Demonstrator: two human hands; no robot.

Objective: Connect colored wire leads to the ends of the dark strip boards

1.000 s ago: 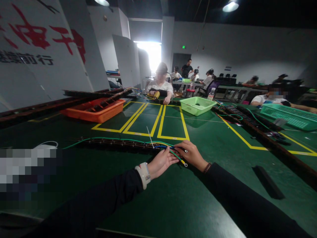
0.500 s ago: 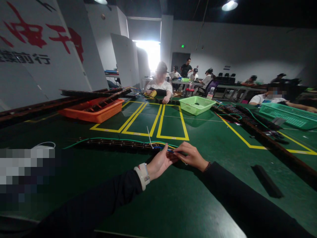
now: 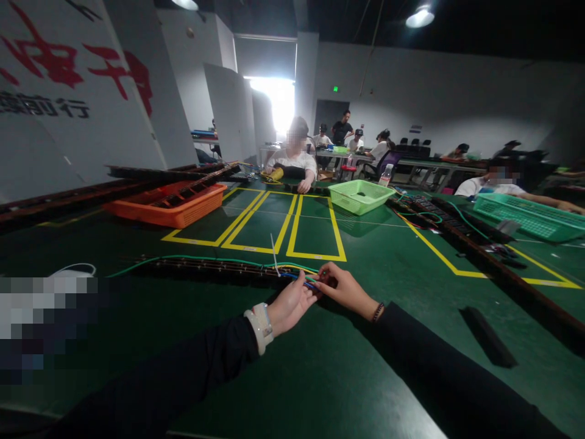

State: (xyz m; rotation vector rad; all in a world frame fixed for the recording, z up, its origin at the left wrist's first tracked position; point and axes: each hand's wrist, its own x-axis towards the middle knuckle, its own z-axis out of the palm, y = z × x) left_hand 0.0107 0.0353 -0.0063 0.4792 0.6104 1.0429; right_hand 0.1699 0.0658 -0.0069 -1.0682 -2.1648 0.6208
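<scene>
My left hand (image 3: 289, 302) and my right hand (image 3: 343, 288) meet at the right end of a long dark strip (image 3: 205, 267) lying across the green table (image 3: 320, 366). Both hands pinch a small bundle of coloured wires (image 3: 305, 281), blue, green and yellow, at that end. A green wire (image 3: 183, 257) runs along the top of the strip to the left. A thin white tie (image 3: 274, 253) sticks up just behind my fingers.
An orange basket (image 3: 171, 204) stands at the back left, a light green basket (image 3: 359, 195) at the back middle, another green basket (image 3: 525, 216) at the right. A dark flat bar (image 3: 487, 335) lies to my right. Several people sit at tables beyond. Yellow tape boxes (image 3: 292, 228) mark the table.
The loose wire end with its ring terminal, which stuck out below my hands a second ago, is now drawn in between my fingers. Both hands have closed tighter together on the wires.
</scene>
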